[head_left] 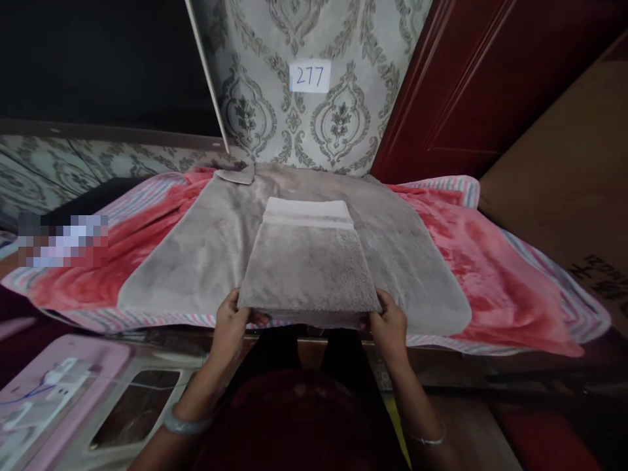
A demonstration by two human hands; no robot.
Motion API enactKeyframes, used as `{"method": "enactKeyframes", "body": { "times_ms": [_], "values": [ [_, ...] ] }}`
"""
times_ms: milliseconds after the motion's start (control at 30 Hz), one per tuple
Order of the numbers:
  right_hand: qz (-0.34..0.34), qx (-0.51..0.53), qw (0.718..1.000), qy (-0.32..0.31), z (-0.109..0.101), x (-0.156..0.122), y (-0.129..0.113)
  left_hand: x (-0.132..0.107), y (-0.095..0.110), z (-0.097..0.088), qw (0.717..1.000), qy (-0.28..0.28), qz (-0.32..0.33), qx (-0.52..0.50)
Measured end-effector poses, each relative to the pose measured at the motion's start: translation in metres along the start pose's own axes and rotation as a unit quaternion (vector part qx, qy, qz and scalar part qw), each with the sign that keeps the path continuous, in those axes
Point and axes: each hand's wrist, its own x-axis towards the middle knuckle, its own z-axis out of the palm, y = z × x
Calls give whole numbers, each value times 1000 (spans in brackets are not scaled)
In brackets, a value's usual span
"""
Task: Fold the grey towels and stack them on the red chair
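A grey towel (pixel 307 265) with a pale band across its far end lies folded in front of me. My left hand (pixel 233 314) pinches its near left corner, thumb on top and fingers underneath. At the near right corner my right hand (pixel 388 320) grips it the same way. The near edge is raised slightly and hangs at the table's front, while the far end rests on a larger grey cloth (pixel 184 261). That cloth is spread out flat with some wrinkles, and its far left corner is folded over. My fingertips under the towel are mostly hidden.
Beneath the grey cloth, a red blanket (pixel 490 268) with a striped border covers the table. A dark screen (pixel 98 65) stands at the back left. A red door panel (pixel 451 85) and a cardboard box (pixel 564 163) flank the right. A power strip (pixel 53 399) lies lower left.
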Motion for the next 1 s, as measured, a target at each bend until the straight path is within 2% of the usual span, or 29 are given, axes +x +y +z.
{"method": "enactKeyframes", "body": {
  "times_ms": [100, 233, 300, 400, 467, 533, 767, 900, 1000],
  "values": [
    [88, 143, 985, -31, -5, -7, -3, -2, 4, -10, 996, -46, -19, -80],
    [161, 304, 937, -56, -7, -23, -9, 2, 11, -19, 982, -104, -77, -140],
    [189, 380, 902, -77, -4, -30, -13, 7, 12, -17, 984, -94, -88, -122],
    [231, 472, 847, -82, 4, -38, -18, 12, 12, -10, 989, -63, -66, -119],
    [253, 505, 821, -80, 11, -41, -20, 12, 13, -5, 988, -56, -47, -137],
    [266, 521, 806, -89, 18, -45, -24, 9, 17, 0, 986, -56, -31, -151],
    [280, 532, 792, -106, 45, -56, -51, -21, 31, 18, 987, -23, -24, -159],
    [248, 511, 818, -86, 57, -55, -65, -37, 19, 18, 988, -43, -54, -137],
    [233, 485, 841, -52, 51, -48, -67, -37, 12, 6, 988, -105, -69, -94]
  ]
}}
